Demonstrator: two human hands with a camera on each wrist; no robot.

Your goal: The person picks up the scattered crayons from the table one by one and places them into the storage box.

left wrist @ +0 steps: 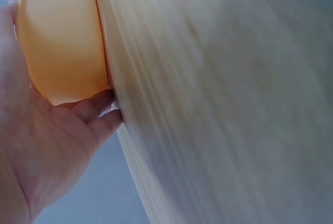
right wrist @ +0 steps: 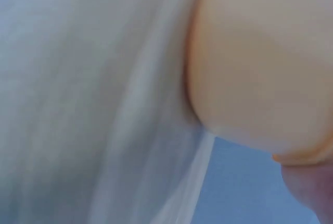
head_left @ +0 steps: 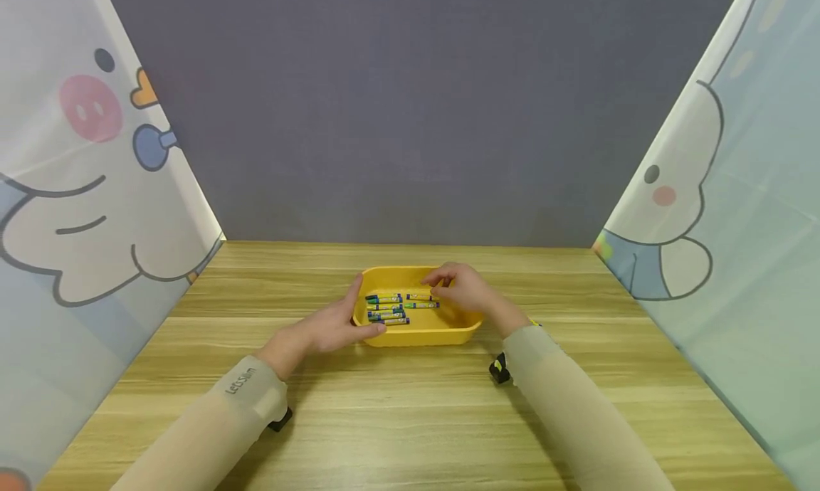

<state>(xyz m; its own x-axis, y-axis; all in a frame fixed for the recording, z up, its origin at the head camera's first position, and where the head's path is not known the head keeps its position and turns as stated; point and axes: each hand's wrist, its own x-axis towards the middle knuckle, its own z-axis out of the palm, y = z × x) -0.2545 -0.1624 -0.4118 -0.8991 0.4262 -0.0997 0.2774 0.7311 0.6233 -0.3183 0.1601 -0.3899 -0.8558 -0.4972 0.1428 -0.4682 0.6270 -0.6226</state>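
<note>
A yellow tray (head_left: 416, 338) with rounded corners sits on the wooden table. Several crayons (head_left: 387, 308) with blue-and-yellow wrappers and mostly green or yellow tips lie in a stacked column at its left side. Two more crayons (head_left: 423, 305) lie to the right of them. My left hand (head_left: 327, 327) holds the tray's left end, thumb over the near rim and fingers along the outer wall; in the left wrist view, fingertips (left wrist: 106, 122) reach the table surface. My right hand (head_left: 464, 288) reaches over the right rim, its loosely bent fingers just above the upper right crayon.
The wooden table (head_left: 397, 420) extends around the tray to a dark grey panel (head_left: 410, 114) at the back. Cartoon-printed curtains (head_left: 96, 213) hang on both sides. Black wrist straps (head_left: 500, 368) show under the sleeves.
</note>
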